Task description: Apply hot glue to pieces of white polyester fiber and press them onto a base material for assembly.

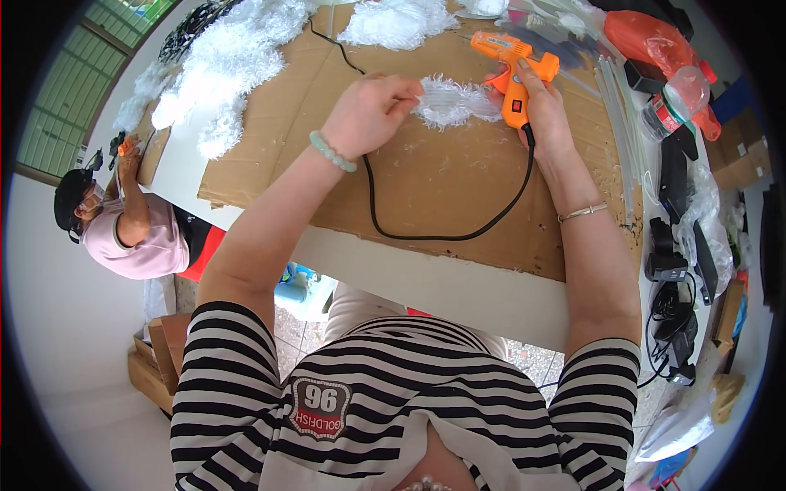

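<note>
My right hand (pixel 546 110) is wrapped round the handle of an orange hot glue gun (pixel 516 78), whose nozzle points to the far left. Its black cord (pixel 426 238) loops across the cardboard and runs off to the back. Between my hands lies a white fringed strip (pixel 452 102) with a smooth, ribbed middle and shaggy edges. My left hand (pixel 372 114) is closed in a pinch at the strip's left end; the fingertips partly hide what they grip. The strip's right end reaches the fingers below the gun.
Brown cardboard (pixel 458 188) covers the white table. Heaps of white fringe (pixel 229 61) lie at the back left. Clear glue sticks (pixel 616 123), a plastic bottle (pixel 675 102), a red bag (pixel 643 37) and black adapters (pixel 667 266) line the right. A co-worker (pixel 139 233) sits at the left.
</note>
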Demonstrator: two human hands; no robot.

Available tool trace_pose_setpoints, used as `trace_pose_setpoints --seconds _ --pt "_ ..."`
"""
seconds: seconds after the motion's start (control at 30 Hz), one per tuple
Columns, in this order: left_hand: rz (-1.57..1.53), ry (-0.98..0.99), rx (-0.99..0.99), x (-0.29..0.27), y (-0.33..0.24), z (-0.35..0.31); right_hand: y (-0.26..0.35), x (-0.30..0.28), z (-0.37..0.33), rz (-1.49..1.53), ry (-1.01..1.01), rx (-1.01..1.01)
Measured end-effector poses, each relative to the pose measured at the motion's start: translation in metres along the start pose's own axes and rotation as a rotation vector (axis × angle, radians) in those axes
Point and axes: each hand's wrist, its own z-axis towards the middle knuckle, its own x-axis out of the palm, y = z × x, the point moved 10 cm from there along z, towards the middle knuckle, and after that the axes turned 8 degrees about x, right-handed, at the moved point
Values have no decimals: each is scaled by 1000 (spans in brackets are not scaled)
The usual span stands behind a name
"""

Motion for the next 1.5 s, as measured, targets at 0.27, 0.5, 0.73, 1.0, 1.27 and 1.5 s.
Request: trace_pose_setpoints --seconds 0.27,0.5,0.73,1.0,1.27,1.5 --pt "115 131 152 24 -14 8 -2 2 0 17 17 6" --pt "165 191 74 43 4 18 -4 0 4 35 5 1" --pt "-421 -195 -496 -2 86 8 -5 0 3 40 12 31" --pt "245 106 31 34 28 19 -3 1 4 25 33 32" --pt "425 39 189 31 4 23 23 -11 3 466 78 -47" --pt "489 90 166 35 2 27 37 -44 8 427 -42 -92"
